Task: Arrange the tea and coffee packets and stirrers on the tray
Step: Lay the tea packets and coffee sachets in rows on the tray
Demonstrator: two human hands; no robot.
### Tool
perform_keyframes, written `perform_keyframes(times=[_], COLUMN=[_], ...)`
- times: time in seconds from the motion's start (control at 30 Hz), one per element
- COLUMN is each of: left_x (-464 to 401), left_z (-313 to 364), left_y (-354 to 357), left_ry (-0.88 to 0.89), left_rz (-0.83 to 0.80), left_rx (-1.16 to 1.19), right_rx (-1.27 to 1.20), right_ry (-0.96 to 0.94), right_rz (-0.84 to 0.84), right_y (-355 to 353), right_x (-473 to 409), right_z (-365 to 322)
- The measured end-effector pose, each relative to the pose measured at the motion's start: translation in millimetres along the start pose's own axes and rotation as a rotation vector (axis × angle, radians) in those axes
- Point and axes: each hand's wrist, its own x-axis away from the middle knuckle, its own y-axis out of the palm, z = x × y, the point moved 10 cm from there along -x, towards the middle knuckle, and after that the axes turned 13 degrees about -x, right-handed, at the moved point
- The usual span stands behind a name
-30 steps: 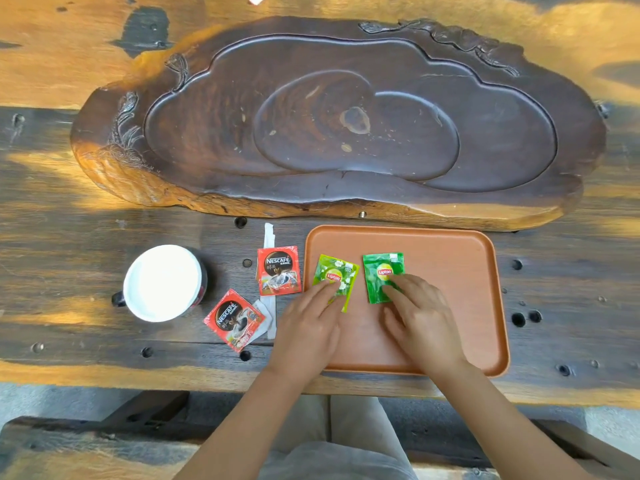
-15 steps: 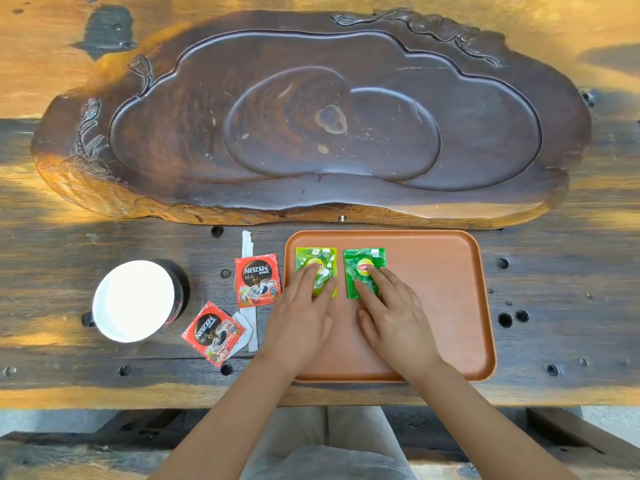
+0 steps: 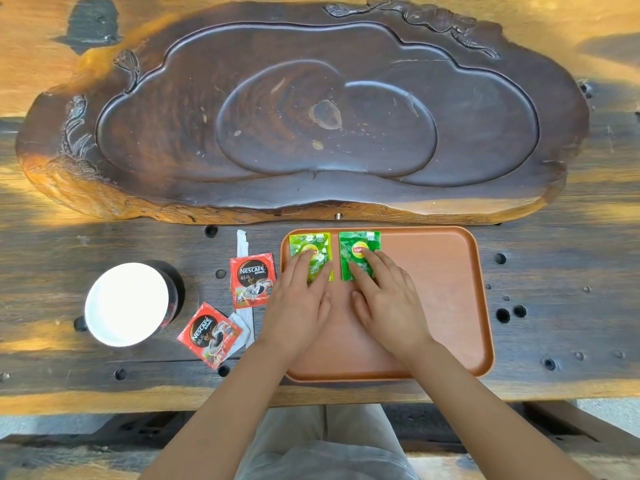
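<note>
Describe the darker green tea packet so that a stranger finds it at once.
Look at the orange tray near the table's front edge. Two green packets lie along its far edge; it is the darker green tea packet under the right hand, right of the lighter yellow-green packet.

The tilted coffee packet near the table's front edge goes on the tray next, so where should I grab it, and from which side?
Take the tilted coffee packet by its left corner, coming in from the left and above. It lies flat on the table, its right side overlaps white paper wrappers, and the left corner is bare, so a thumb-and-finger pinch there probably lifts it alone.
</note>
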Motion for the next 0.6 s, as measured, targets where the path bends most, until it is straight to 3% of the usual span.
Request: perform_keyframes(times=[0.27, 0.4, 0.53, 0.6], left_x=[2, 6, 50, 84], left_z=[2, -2, -51, -80], left_y=[-4, -16, -51, -59], left_ry=[-0.006, -0.020, -0.268, -0.379], left_rz=[0.017, 0.043, 0.218, 0.271], left_rx=[0.040, 0.101, 0.296, 0.286], right_rx=[-0.063, -0.224, -0.311, -0.290], right_ry=[0.003, 0.012, -0.035, -0.099], right_rz=[0.000, 0.055, 0.117, 0.100], right_y=[-1, -12, -24, -20], right_x=[-3, -2, -1, -4], right_z=[1, -2, -24, -46])
